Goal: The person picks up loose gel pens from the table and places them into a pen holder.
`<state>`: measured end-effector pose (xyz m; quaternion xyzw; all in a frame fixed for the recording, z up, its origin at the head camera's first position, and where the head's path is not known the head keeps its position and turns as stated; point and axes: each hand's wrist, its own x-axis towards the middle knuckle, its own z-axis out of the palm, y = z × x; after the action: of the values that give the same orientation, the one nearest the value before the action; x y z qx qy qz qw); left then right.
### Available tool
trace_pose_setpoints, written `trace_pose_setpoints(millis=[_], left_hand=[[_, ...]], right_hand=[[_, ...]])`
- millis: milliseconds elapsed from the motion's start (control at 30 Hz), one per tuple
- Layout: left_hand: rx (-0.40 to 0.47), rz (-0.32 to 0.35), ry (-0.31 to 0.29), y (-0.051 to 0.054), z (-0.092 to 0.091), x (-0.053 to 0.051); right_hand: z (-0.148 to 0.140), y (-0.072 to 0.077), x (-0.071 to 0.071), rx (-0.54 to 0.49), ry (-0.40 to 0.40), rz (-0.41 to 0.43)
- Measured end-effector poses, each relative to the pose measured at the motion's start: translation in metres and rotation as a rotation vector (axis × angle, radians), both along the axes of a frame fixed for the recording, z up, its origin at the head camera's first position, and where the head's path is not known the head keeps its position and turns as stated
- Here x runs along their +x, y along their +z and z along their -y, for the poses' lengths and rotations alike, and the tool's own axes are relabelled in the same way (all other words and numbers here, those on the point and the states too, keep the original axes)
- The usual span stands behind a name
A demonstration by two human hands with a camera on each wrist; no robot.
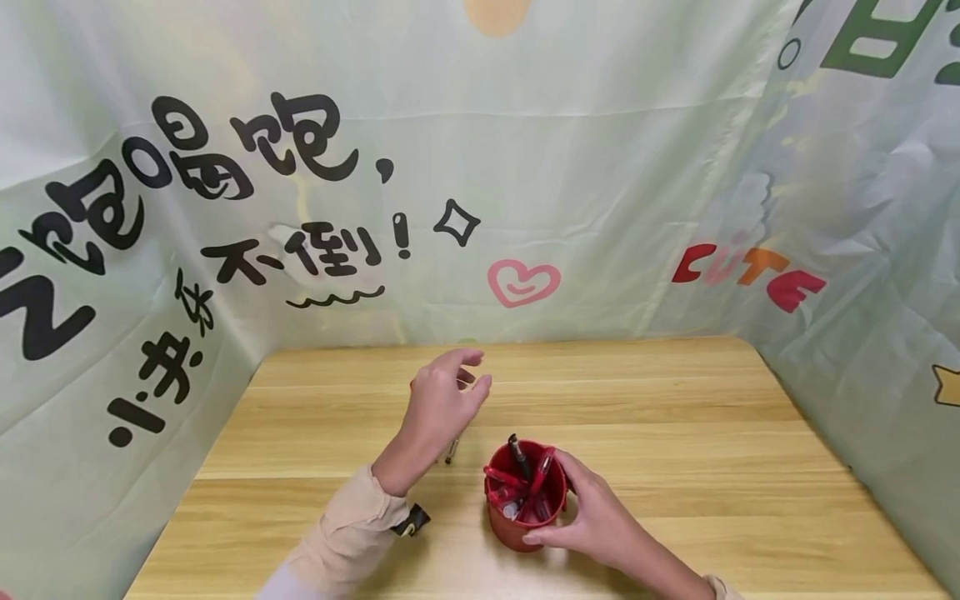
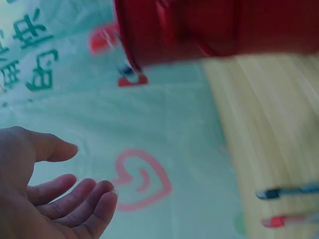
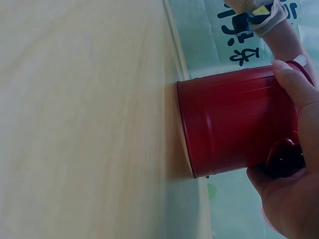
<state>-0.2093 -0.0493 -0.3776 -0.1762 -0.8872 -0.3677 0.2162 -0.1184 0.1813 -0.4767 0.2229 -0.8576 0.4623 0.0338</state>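
Black Chinese characters are running across the pale cloth (image 1: 600, 167) behind the surface (image 1: 675, 458). Above its far left corner, the upper line (image 1: 210, 171) is reading "饱喝饱," after a cut-off first character; the lower line (image 1: 243, 260) is reading "小快乐不倒!". A black four-pointed star (image 1: 457, 222) and a pink smiling heart (image 1: 522, 289) are showing above the far edge. "CUTE" (image 1: 752, 267) is standing above the far right corner in red, pink and orange. Higher up, green lettering (image 1: 885, 27) is running out of view, unreadable.
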Motion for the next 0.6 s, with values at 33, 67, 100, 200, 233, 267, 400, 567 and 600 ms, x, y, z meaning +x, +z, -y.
trace_pose_setpoints(millis=[33, 67, 100, 200, 233, 267, 400, 567, 600], left_hand=[[0.003, 0.004, 0.015, -0.002, 0.002, -0.004], [0.004, 0.013, 0.029, -0.004, 0.005, -0.008], [-0.003, 0.014, 0.043, -0.007, 0.008, -0.013], [-0.031, 0.013, 0.078, -0.015, 0.016, -0.025], [-0.042, 0.015, 0.089, -0.018, 0.019, -0.029], [-0.054, 0.018, 0.1, -0.021, 0.022, -0.033], [-0.079, 0.067, 0.143, -0.033, 0.033, -0.046], [-0.126, 0.156, 0.196, -0.047, 0.046, -0.057], [-0.138, 0.169, 0.207, -0.049, 0.049, -0.059]], right_hand=[[0.0, 0.0, 0.0, 0.0, 0.0, 0.003], [0.0, 0.0, 0.0, -0.003, 0.002, 0.007], [0.0, 0.0, 0.0, -0.002, 0.003, 0.009], [0.0, 0.0, 0.0, -0.001, 0.002, 0.015], [0.0, 0.0, 0.0, -0.002, 0.001, 0.018], [0.0, 0.0, 0.0, -0.003, -0.001, 0.02], [0.0, -0.001, 0.001, 0.011, -0.004, 0.021], [-0.001, 0.0, 0.001, 0.02, -0.009, 0.024], [-0.001, 0.001, 0.001, 0.019, -0.009, 0.024]])
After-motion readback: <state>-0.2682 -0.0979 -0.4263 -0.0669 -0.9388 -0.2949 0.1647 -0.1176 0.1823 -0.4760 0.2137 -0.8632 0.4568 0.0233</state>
